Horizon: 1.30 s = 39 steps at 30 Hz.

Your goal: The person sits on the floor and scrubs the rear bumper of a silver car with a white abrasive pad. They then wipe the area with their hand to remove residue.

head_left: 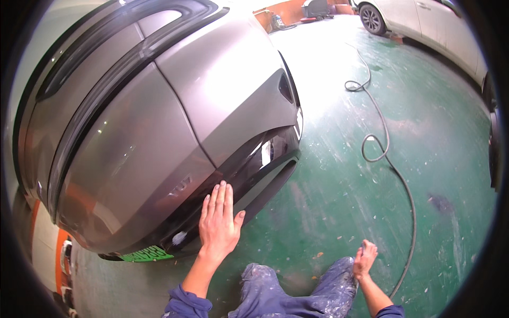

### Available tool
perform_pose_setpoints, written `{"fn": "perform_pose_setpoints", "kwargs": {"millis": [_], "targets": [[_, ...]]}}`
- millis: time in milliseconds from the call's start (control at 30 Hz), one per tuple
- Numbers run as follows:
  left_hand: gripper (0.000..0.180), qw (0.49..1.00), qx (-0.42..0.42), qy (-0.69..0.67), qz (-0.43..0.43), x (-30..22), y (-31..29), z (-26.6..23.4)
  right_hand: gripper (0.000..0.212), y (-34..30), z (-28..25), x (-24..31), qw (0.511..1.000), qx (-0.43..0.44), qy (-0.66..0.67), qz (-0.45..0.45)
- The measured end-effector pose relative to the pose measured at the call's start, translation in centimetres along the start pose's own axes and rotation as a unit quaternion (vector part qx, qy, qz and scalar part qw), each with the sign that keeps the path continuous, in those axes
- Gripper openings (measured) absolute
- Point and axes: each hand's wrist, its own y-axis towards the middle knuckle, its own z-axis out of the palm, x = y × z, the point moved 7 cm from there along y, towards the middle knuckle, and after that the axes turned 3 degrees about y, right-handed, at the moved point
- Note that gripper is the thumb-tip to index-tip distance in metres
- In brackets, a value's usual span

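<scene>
My left hand (218, 225) lies flat against the dark glossy trim of a grey car (138, 143), its fingers straight and close together, thumb out to the side. A raised badge (180, 185) on the body panel is just left of my fingertips. Lower down, a green licence plate (147, 254) sits on the car's lower edge. My right hand (365, 258) is beside my right knee with its fingers curled in; whatever they may hold is hidden. Both my knees, in paint-spotted blue trousers (297, 289), are bent below the car.
A dark hose (386, 143) runs in loops over the green floor (328, 212), passing right of my right hand. At the upper right stands a white car (424, 21). Several items, among them a bottle (277, 22), rest by the orange wall at the back.
</scene>
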Motion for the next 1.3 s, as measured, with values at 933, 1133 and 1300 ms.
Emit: {"fn": "perform_pose_setpoints", "kwargs": {"millis": [933, 1133, 1300], "targets": [[0.083, 0.98, -0.073, -0.072, -0.171, 5.5, -21.3, -0.5, 0.057, -9.0, -2.8, 3.3, 0.929, 0.327, -0.156, -0.076], [0.081, 0.994, -0.096, -0.042, 0.014, 5.5, -12.3, 0.2, 0.036, -10.9, -6.8, 4.2, 0.969, 0.235, -0.059, -0.037], [0.085, 0.993, -0.077, -0.04, 0.076, -0.1, -1.1, 1.6, 0.023, -13.5, -10.3, 5.5, 0.987, 0.156, -0.024, 0.024]]}}
